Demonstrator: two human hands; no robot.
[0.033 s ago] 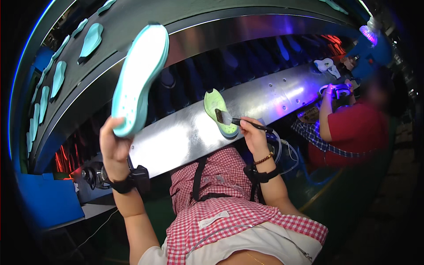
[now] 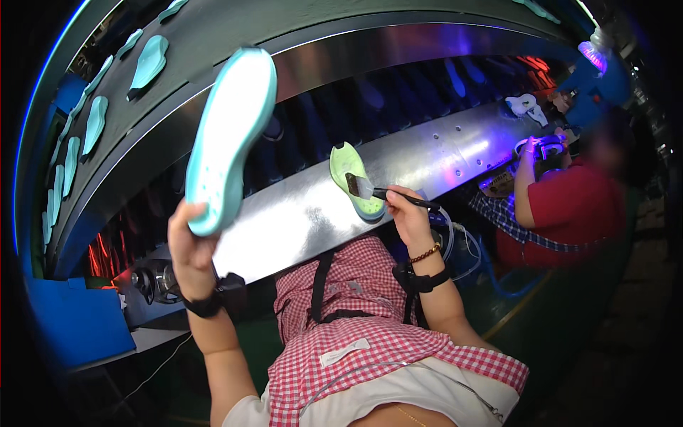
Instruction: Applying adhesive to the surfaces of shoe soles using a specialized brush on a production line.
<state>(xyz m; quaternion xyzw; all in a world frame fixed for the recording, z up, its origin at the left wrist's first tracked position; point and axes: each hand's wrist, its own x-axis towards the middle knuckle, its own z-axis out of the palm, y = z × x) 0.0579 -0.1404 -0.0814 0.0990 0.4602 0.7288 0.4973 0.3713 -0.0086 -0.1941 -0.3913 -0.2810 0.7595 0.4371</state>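
Observation:
My left hand [image 2: 192, 249] is closed on the heel end of a turquoise shoe sole [image 2: 231, 135], raised above the metal bench with its toe end up; glare whitens its face. A brush [image 2: 402, 198] with a black handle is pinched in my right hand [image 2: 410, 217]. Its dark bristles rest over a lime-green shoe sole [image 2: 346, 162], which lies on the bench in front of me with a dark patch at its far tip. Whether the bristles touch that sole, I cannot tell.
The shiny metal bench [image 2: 284, 226] runs left to right. Beyond it curves a dark conveyor [image 2: 192, 43] carrying several turquoise soles [image 2: 148, 64]. At right a co-worker in a red shirt [image 2: 576, 203] handles something under purple light. A blue box [image 2: 78, 320] stands at left.
My left hand has shifted slightly right and down with the turquoise sole, whose face has turned more toward me. The brush and right hand have hardly moved.

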